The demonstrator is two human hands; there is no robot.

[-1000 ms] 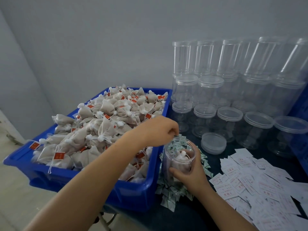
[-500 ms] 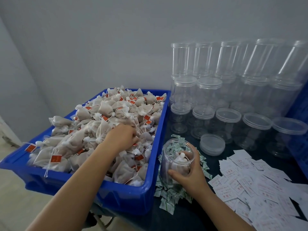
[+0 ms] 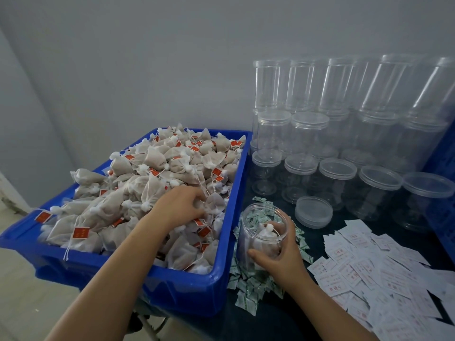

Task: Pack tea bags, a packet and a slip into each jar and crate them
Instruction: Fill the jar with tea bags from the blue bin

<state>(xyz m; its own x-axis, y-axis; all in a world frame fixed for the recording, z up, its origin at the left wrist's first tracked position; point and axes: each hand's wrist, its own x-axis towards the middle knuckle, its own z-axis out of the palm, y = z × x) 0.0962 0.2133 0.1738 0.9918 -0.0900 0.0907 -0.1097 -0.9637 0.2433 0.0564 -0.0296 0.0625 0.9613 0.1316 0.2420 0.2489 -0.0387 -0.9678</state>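
A blue bin (image 3: 222,244) on the left is heaped with beige tea bags (image 3: 152,173) carrying red tags. My left hand (image 3: 183,205) is down in the heap, fingers curled round a tea bag. To the bin's right stands an open clear jar (image 3: 256,238) with a few tea bags inside; my right hand (image 3: 278,254) grips its side. Small green-and-white packets (image 3: 248,289) lie piled around the jar's base. White slips with red print (image 3: 369,274) are spread on the dark table at the right. The jar's clear lid (image 3: 313,212) lies just behind it.
Several empty lidded clear jars (image 3: 337,183) stand stacked in rows at the back right against the grey wall. A blue crate edge (image 3: 443,153) shows at the far right. The bin overhangs the table's left edge, with pale floor below.
My left hand left the jar's mouth, moved left into the bin and now clutches a tea bag in the heap. My right hand kept holding the jar.
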